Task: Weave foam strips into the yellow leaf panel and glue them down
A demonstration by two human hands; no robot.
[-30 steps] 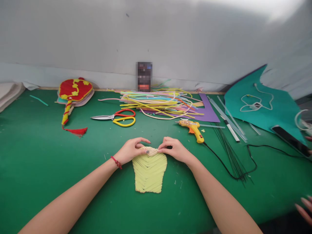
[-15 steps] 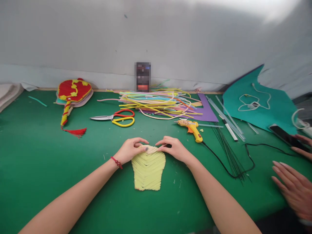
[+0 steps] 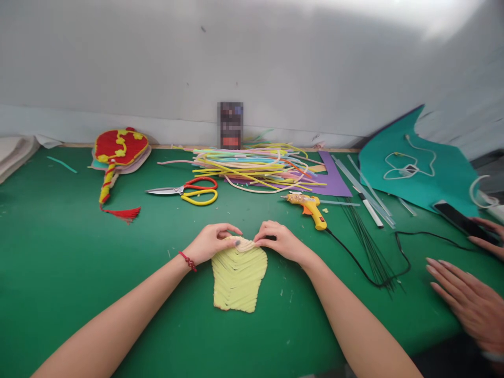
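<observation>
A flat panel of pale yellow pipe cleaners (image 3: 238,275), laid in slanting rows that meet in a V down the middle, rests on the green table. Along its top edge runs a cream pipe-cleaner strip (image 3: 245,244). My left hand (image 3: 210,243) grips the panel's upper left edge, thumb on top of it and index finger stretched above. At the upper right corner, my right hand (image 3: 280,241) pinches the end of the cream strip between thumb and fingers. Exactly how that end sits under the fingertips is hidden.
Beyond my hands lie scissors (image 3: 199,190), a pile of coloured pipe cleaners (image 3: 252,167) and a yellow glue gun (image 3: 312,206) with a black cord. A red fan (image 3: 121,146) is at left. Another person's hands (image 3: 468,302) and a phone (image 3: 464,221) are at right.
The panel has turned slightly, its lower edge swinging left and toward me. My right hand has shifted a little to the right. The other person's nearer hand has moved left.
</observation>
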